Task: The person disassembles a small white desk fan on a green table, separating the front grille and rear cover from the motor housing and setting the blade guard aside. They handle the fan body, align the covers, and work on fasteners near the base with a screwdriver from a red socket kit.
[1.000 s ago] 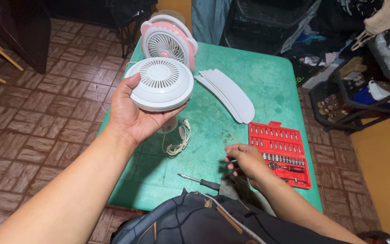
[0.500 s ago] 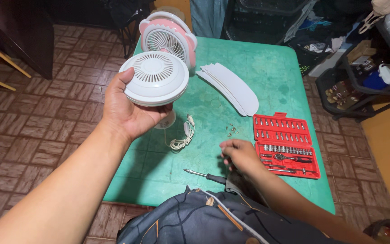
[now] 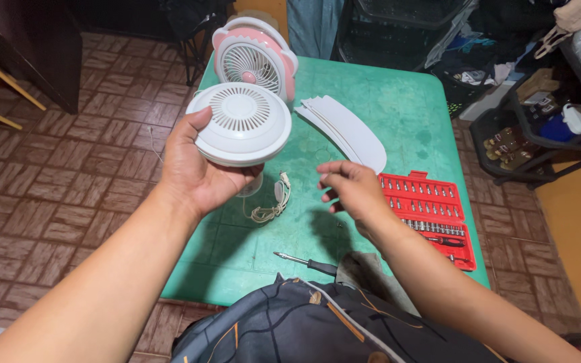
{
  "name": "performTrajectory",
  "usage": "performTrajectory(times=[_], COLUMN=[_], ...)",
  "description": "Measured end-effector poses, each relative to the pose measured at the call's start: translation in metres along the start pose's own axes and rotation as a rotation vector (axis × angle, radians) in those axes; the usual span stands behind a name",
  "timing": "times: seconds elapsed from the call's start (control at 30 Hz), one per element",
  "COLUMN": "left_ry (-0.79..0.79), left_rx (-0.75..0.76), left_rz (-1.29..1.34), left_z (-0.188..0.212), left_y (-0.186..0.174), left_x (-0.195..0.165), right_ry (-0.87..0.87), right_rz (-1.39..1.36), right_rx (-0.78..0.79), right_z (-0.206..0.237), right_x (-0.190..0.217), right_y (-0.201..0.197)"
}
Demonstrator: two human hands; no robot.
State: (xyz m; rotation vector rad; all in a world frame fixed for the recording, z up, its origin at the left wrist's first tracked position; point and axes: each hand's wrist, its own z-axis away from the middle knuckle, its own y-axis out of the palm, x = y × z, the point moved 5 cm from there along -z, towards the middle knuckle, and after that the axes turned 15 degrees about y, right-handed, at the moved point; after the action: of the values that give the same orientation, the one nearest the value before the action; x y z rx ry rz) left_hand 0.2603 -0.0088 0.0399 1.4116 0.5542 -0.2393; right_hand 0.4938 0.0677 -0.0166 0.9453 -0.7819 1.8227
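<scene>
My left hand (image 3: 193, 168) holds a round white fan housing (image 3: 240, 124) with a vented centre, lifted above the green table (image 3: 398, 101). A white cable (image 3: 270, 205) hangs from it and lies coiled on the table. My right hand (image 3: 354, 191) hovers over the table's middle with fingertips pinched together; I cannot make out anything between them. A screwdriver (image 3: 304, 262) lies near the front edge below it. A red case of bits and sockets (image 3: 432, 215) lies open just right of my right hand.
A pink and white fan (image 3: 253, 60) stands at the table's far left. Curved white blades (image 3: 347, 128) are stacked mid-table. A dark bag (image 3: 304, 323) sits by the front edge. A black rack with clutter (image 3: 539, 134) stands on the right, tiled floor on the left.
My right hand has lifted off the table near the screwdriver and moved up toward the middle. My left hand still holds the white housing, slightly lower in view.
</scene>
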Motion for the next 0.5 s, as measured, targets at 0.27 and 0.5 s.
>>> performTrajectory(times=[0.27,0.5], left_ry=[-0.055,-0.055], left_rx=[0.039,0.069], left_rz=[0.023,0.094], left_z=[0.012,-0.002], left_y=[0.003,0.014], left_x=[0.031,0.055], right_ry=[-0.874,-0.762], right_rz=[0.668,1.461], right_rx=[-0.056,0.193], right_z=[0.059,0.048], right_x=[0.115,0.167], right_y=[0.014,0.073])
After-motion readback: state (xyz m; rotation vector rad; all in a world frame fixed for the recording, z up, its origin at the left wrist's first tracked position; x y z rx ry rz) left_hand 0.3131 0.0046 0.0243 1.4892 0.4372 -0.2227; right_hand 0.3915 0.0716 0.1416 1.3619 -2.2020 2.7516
